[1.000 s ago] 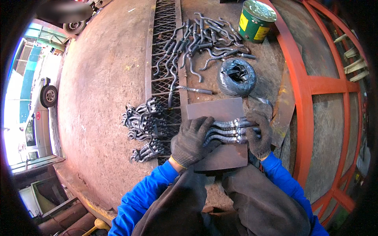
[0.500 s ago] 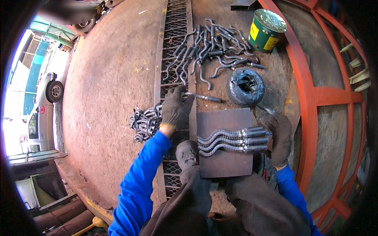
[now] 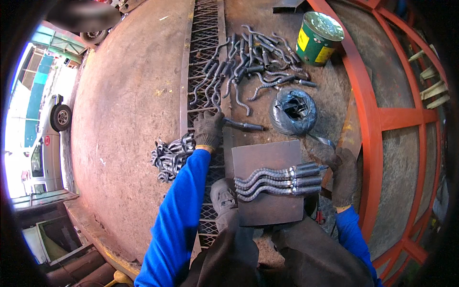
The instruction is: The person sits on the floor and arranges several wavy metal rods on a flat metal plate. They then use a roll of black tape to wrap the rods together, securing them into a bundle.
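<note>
My left hand [image 3: 208, 128], in a dark knit glove, reaches to the grating, its fingers curled at the near end of a lone wavy ribbed steel rod [image 3: 244, 125] with a smooth sleeve. My gloved right hand [image 3: 341, 179] is closed on a dark plastic strip [image 3: 323, 140] that runs from the plastic roll [image 3: 293, 111]; its fingertips are partly hidden. Beside that hand, several wavy rods [image 3: 277, 181] lie side by side on a flat dark plate [image 3: 270, 213] over my legs, sleeves toward the right.
A loose pile of similar rods [image 3: 248, 62] lies ahead across the metal grating [image 3: 206, 36] and floor. Left of my left hand sits a heap of dark strips [image 3: 172, 157]. A green bucket [image 3: 319, 39] stands beside the red steel frame [image 3: 377, 119]. A vehicle [image 3: 48, 148] is at far left.
My left hand's fingers have drawn in around the lone rod's end, with the thumb closer. My right hand has shifted slightly by the plate. The whole view has moved a little.
</note>
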Motion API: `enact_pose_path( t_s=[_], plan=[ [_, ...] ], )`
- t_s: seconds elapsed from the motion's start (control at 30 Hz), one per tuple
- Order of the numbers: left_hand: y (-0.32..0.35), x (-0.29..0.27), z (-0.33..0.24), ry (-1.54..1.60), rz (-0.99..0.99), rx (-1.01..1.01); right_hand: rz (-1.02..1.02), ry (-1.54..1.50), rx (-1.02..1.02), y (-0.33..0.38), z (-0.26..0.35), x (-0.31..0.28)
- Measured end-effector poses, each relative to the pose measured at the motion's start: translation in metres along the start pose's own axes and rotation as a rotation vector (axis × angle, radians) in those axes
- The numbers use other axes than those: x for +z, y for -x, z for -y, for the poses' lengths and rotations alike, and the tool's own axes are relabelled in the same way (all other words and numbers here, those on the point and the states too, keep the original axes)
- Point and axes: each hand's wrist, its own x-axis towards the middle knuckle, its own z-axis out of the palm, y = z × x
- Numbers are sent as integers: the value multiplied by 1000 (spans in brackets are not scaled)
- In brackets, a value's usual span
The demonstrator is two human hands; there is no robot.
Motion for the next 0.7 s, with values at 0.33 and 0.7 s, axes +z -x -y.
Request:
enact_pose_path(
  t_s=[0.33,0.7],
  plan=[
    [13,-49,7,-59,-343,185,105,221,-173,-28,37,15],
    [59,-230,-65,224,-590,259,564,860,-967,9,128,132]
  ],
)
